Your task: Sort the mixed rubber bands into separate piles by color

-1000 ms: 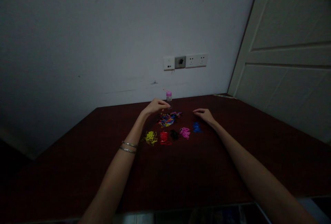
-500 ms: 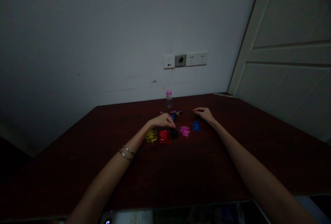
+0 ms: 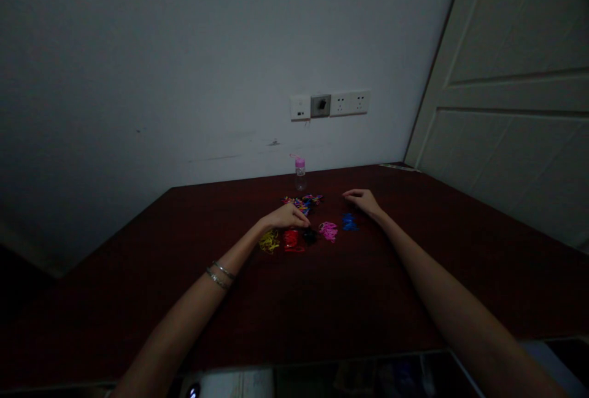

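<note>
A pale wall [image 3: 207, 67] rose beyond both hands, above a dark reddish-brown table [image 3: 322, 306]. Off to the right of the right hand stood a panelled door [image 3: 510, 146]. High beyond the left hand, a row of wall sockets [image 3: 350, 103] included one grey plate. The left hand [image 3: 288, 216] bent downward, thumb and fingertips drawn together at the black pile; whether they pinched a band could not be told. The right hand [image 3: 363, 200] rested on the table, its thumb near its fingers, contact unclear. Beyond the left hand stood an upright clear bottle [image 3: 300, 181] with a pink cap, its printed markings too small to read. Between bottle and left hand lay a multicoloured heap of rubber bands [image 3: 304, 202], partly hidden. Two silver bangles [image 3: 217, 279] circled the left forearm. Single-colour piles lay on the near side of the hands: yellow bands [image 3: 269, 242] below the left wrist, red bands [image 3: 291, 238] below its palm, pink bands [image 3: 328, 232] right of its fingertips, blue bands [image 3: 350, 222] below the right hand, and black bands [image 3: 310, 237] at the left fingertips.
</note>
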A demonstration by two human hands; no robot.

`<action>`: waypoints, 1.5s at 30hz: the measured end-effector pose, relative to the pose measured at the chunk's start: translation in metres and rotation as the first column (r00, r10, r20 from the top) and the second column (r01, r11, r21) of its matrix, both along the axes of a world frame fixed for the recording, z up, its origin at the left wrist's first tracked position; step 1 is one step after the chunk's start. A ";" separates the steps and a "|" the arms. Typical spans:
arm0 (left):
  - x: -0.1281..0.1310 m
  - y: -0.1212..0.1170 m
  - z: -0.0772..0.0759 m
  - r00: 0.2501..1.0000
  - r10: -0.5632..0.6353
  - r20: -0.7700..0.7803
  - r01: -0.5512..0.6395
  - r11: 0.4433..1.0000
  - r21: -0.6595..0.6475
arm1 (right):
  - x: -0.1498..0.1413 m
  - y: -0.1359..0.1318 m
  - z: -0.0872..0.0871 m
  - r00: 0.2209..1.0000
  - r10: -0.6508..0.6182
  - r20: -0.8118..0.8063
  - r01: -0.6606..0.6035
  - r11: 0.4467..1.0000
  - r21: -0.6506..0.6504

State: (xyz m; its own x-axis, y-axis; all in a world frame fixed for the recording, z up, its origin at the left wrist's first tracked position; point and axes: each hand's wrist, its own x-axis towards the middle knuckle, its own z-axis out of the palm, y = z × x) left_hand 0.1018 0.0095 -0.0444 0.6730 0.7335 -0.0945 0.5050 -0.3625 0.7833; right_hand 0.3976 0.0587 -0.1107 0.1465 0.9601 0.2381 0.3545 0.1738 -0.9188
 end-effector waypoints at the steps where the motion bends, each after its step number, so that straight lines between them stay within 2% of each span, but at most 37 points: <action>1: 0.000 -0.001 0.000 1.000 0.010 0.001 -0.010 1.000 -0.003 | 0.000 0.000 0.000 1.000 0.001 0.001 -0.001 1.000 0.000; 4: -0.004 0.001 0.000 0.997 0.075 0.032 -0.076 0.997 0.021 | 0.000 0.000 0.000 1.000 -0.004 0.011 0.004 1.000 -0.003; 7: -0.013 0.009 -0.001 0.977 0.192 0.090 -0.202 0.972 0.117 | -0.001 -0.001 0.001 1.000 -0.017 0.026 0.017 1.000 0.008; 10: -0.029 0.024 -0.004 0.915 0.363 0.174 -0.396 0.889 0.229 | -0.002 -0.004 0.003 0.999 -0.021 0.036 0.021 1.000 0.009; 14: -0.056 0.049 -0.017 0.803 0.516 0.300 -0.588 0.770 0.249 | -0.005 -0.006 0.006 0.999 -0.021 0.046 0.021 1.000 -0.003; 18: -0.083 0.070 -0.034 0.720 0.600 0.349 -0.685 0.694 0.221 | -0.006 -0.005 0.005 0.994 -0.015 0.110 0.011 0.999 0.034; 23: -0.100 0.083 -0.045 0.658 0.654 0.373 -0.745 0.639 0.193 | -0.003 0.000 0.000 0.962 -0.008 0.272 -0.007 0.999 0.054; 28: -0.101 0.085 -0.047 0.657 0.669 0.346 -0.749 0.632 0.200 | -0.005 0.001 0.001 0.938 0.005 0.347 -0.027 0.998 0.058; 32: -0.100 0.083 -0.048 0.688 0.660 0.301 -0.725 0.643 0.248 | -0.021 -0.007 0.014 0.897 0.046 0.441 -0.072 0.997 0.042; 36: -0.102 0.082 -0.049 0.717 0.639 0.280 -0.697 0.663 0.274 | -0.053 -0.021 0.032 0.782 0.143 0.607 -0.178 0.984 -0.003; 40: -0.103 0.083 -0.051 0.719 0.634 0.286 -0.695 0.664 0.275 | -0.083 -0.036 0.044 0.631 0.141 0.763 -0.138 0.988 -0.069; 45: -0.103 0.081 -0.050 0.716 0.635 0.292 -0.698 0.662 0.272 | -0.097 -0.046 0.048 0.569 0.183 0.801 -0.157 0.981 -0.113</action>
